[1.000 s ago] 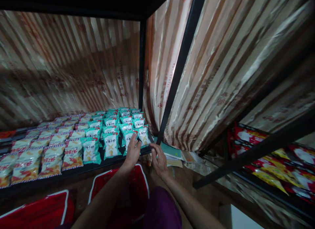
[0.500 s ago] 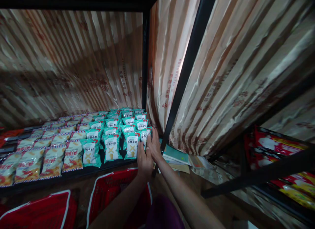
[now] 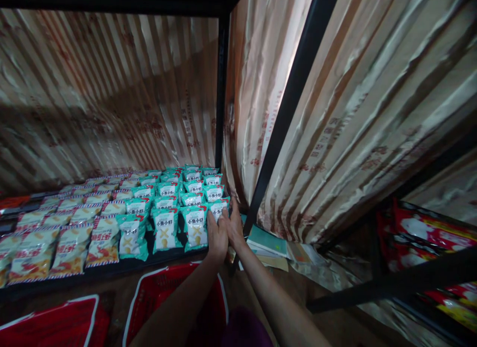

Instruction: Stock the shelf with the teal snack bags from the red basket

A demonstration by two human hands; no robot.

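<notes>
Both hands are at the right end of the shelf, around a teal-and-white snack bag (image 3: 219, 206) in the rightmost column. My left hand (image 3: 217, 237) presses on its front lower part, fingers together. Along the bag's right side lies my right hand (image 3: 233, 223), close against the left one; its fingertips are partly hidden. Another teal snack bag (image 3: 196, 227) stands just left of my left hand, with several more in columns behind and beside it.
Cream snack bags with striped edges (image 3: 70, 247) fill the shelf to the left. Red baskets (image 3: 137, 300) with white rims sit below. A black post (image 3: 278, 123) slants up at right, near papers (image 3: 266, 242). Red packets (image 3: 421, 222) lie far right. Pleated curtains hang behind.
Both hands have come closer together around the rightmost front bag, which now stands level with its neighbours and shows more of its top. The view has shifted slightly.
</notes>
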